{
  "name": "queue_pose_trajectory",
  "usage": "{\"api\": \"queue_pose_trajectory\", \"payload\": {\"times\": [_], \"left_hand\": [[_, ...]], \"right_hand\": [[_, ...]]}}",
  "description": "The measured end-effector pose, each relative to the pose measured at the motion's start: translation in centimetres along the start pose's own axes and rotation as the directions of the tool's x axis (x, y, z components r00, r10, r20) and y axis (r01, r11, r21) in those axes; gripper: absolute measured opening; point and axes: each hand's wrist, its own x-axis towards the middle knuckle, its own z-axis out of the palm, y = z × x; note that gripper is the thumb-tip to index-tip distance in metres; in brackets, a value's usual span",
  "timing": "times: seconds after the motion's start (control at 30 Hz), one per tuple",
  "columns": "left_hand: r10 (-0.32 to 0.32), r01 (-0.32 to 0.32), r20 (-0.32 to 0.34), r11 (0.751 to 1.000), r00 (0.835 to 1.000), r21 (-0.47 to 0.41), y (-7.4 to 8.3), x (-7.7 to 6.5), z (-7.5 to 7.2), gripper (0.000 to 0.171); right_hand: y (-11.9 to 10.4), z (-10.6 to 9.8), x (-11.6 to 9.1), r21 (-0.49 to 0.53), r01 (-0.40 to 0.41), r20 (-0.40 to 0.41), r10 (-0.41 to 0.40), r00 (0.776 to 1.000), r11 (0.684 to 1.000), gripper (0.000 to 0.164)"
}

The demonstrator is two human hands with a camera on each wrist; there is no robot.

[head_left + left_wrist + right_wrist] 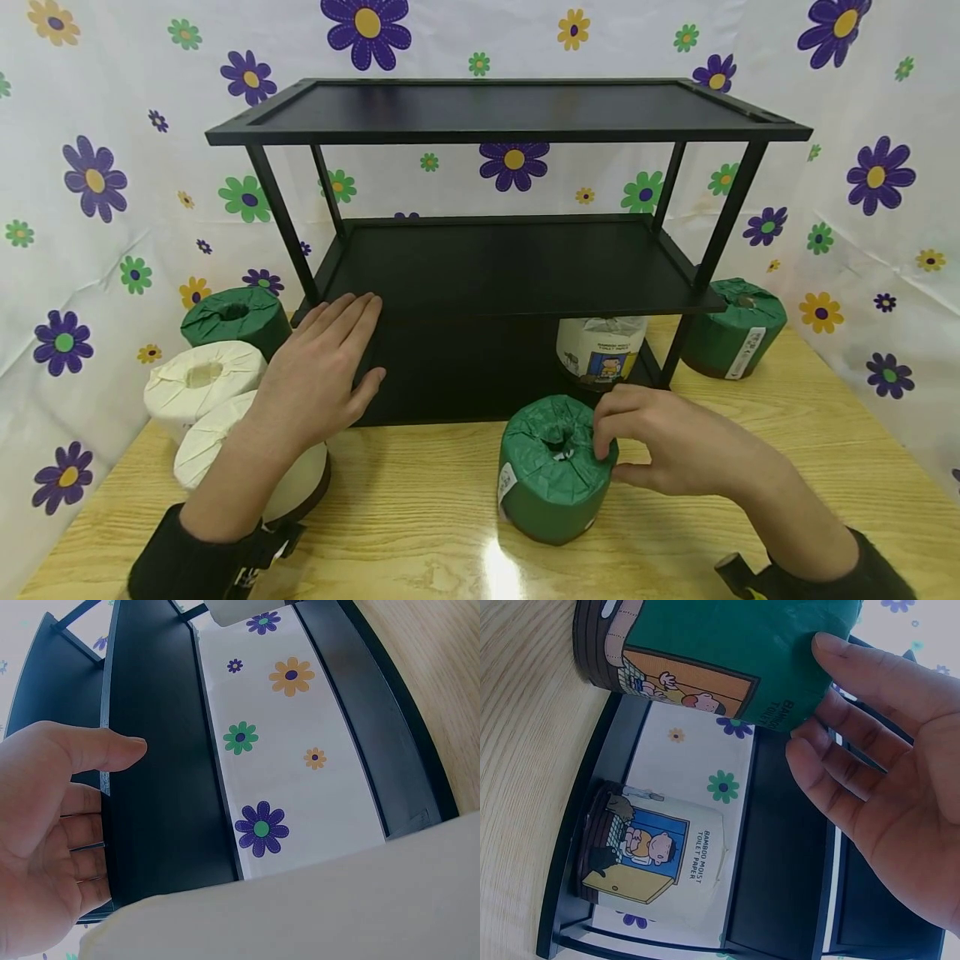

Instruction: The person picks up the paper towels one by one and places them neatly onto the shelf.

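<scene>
In the head view a green-wrapped toilet paper roll (553, 496) stands upright in front of the black rack. My right hand (667, 442) pinches its upper right edge, fingers on top by the center hole and thumb at the side. The right wrist view shows a cartoon print on this wrapper. My left hand (318, 371) rests with straight fingers at the front left corner of the rack's middle shelf (487, 267). On the bottom shelf (450, 375), toward the right, sits a cream toilet paper roll (592, 350), partly hidden under the middle shelf.
Left of the rack, on the wooden table (405, 517), stand another green roll (255, 321) and two cream rolls (168, 400), one partly behind my left arm. A further green roll (712, 346) is right of the rack. A flowered cloth (97, 267) hangs behind.
</scene>
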Motion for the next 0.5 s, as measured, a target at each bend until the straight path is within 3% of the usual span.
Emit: {"api": "queue_pose_trajectory", "payload": {"times": [0.5], "left_hand": [[-0.008, 0.007, 0.012, 1.000, 1.000, 0.003, 0.04, 0.02, -0.03, 0.076]], "right_hand": [[-0.60, -0.07, 0.04, 0.059, -0.050, 0.036, 0.047, 0.998, 0.997, 0.027]]}}
